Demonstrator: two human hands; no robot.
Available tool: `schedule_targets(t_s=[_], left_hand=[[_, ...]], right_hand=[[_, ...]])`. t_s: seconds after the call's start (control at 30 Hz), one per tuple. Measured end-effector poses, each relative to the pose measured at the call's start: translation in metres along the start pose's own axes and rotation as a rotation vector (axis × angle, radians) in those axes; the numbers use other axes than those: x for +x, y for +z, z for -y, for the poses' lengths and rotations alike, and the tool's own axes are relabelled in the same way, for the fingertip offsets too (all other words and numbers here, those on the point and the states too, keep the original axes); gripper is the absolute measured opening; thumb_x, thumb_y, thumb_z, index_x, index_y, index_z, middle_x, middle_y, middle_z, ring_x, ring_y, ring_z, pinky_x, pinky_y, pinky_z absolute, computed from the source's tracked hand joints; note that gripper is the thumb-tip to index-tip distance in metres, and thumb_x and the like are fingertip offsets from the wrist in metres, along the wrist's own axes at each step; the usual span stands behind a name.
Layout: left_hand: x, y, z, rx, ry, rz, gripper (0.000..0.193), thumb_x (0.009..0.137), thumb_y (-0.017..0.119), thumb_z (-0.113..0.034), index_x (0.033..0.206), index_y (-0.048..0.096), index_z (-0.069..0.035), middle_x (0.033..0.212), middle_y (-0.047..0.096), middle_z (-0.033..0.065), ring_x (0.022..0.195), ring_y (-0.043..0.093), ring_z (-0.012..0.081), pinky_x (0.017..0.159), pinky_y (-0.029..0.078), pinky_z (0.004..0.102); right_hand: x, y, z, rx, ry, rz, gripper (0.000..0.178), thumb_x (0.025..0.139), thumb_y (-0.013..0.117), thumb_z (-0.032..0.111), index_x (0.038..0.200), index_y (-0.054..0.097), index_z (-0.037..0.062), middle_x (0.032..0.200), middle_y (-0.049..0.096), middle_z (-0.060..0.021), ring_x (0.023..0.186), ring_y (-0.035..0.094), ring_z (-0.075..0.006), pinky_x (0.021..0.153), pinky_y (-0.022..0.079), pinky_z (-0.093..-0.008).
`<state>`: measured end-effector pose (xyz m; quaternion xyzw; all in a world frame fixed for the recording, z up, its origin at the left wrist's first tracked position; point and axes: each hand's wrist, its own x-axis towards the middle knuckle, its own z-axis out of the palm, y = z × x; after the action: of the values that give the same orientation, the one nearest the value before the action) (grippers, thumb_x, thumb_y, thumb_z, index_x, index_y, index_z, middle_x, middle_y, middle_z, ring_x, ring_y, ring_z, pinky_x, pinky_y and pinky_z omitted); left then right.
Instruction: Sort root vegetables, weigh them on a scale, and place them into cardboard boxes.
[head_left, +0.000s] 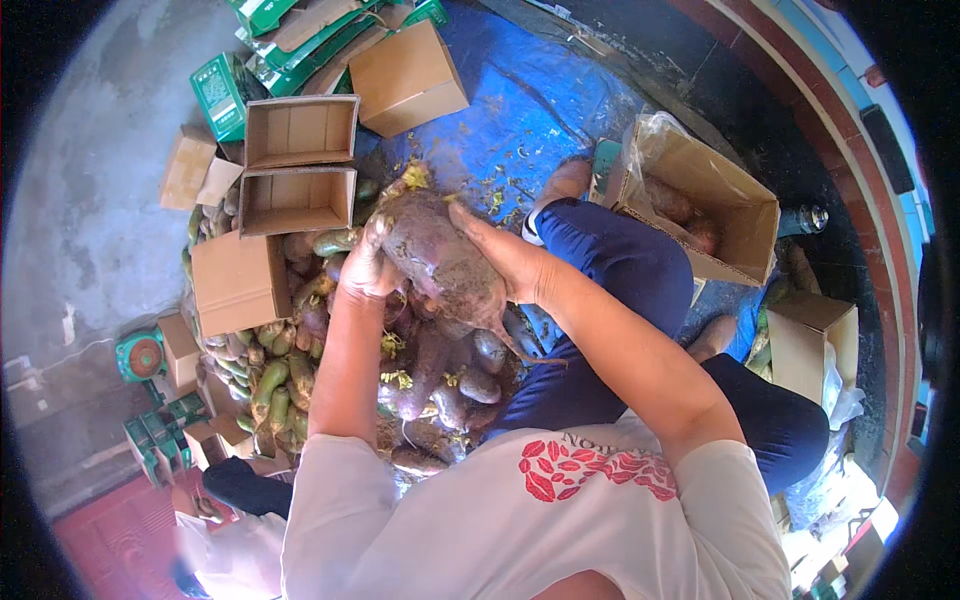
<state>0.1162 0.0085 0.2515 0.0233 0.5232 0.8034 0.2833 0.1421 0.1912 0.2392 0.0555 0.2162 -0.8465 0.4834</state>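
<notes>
A big, soil-covered purple radish (440,250) is held up between my two hands, its yellow-green leaf stub pointing away and its thin tail root hanging toward my knee. My left hand (370,262) is wrapped round its left side. Against the right side presses my right hand (503,252), fingers partly hidden behind the root. Below it lies a heap of purple radishes (430,365), with long green radishes (270,390) spread to the left.
Two open cardboard boxes (300,134) stand beyond the heap, near a closed carton (410,78). At right, an open carton (745,215) holds several radishes. A blue tarp (525,85) covers the floor. Another person (235,545) sits at lower left, near a green scale-like device (141,355).
</notes>
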Motion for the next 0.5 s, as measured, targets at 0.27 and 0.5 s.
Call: schedule_targets(t_s=[0.27,0.5], left_hand=[[0.012,0.008,-0.006,-0.125,0.158,-0.263,0.057,0.067,0.071,-0.026,0.116,0.047,-0.009,0.104,0.055,0.0092,0.098,0.052,0.0243,0.088,0.042,0.0391],[0.007,0.012,-0.009,-0.157,0.181,-0.455,0.052,0.070,0.068,-0.022,0.114,0.044,-0.005,0.099,0.053,0.0085,0.091,0.052,0.0219,0.081,0.045,0.0387]], right_hand=[[0.011,-0.018,-0.013,-0.819,-0.460,-0.462,0.062,0.084,0.045,0.046,0.118,0.041,-0.0060,0.107,0.053,-0.0208,0.106,0.048,-0.0291,0.094,0.033,-0.0361],[0.008,-0.002,-0.017,-1.321,-0.794,-0.540,0.044,0.081,0.055,0.020,0.118,0.044,-0.0009,0.111,0.051,-0.0213,0.106,0.049,-0.0311,0.090,0.037,-0.0344]])
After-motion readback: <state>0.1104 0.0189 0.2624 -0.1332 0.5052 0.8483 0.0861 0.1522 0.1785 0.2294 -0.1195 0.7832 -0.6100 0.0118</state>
